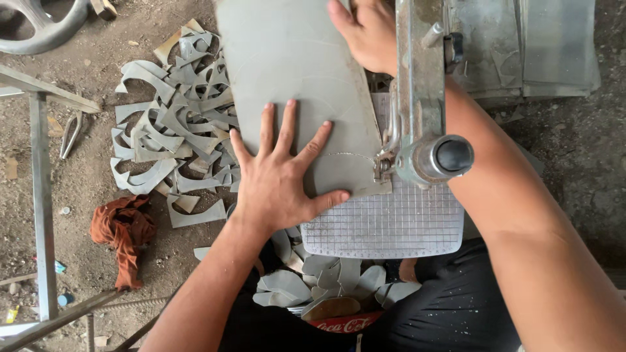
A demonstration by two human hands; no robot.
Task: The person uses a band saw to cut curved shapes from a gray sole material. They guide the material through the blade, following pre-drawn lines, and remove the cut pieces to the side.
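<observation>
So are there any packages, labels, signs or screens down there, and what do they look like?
Red label with white script: bottom centre, on a container of cut grey pieces between the person's knees; only a curved strip of it shows.
No signs or screens in view.

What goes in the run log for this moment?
left hand flat on grey sheet | right hand grips far edge | sheet at saw blade

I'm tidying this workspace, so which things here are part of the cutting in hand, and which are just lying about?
In use:
left hand
right hand
flat grey sheet
metal saw machine with gridded table

Lying about:
pile of curved grey offcuts
crumpled orange rag
rounded grey cut pieces
</observation>
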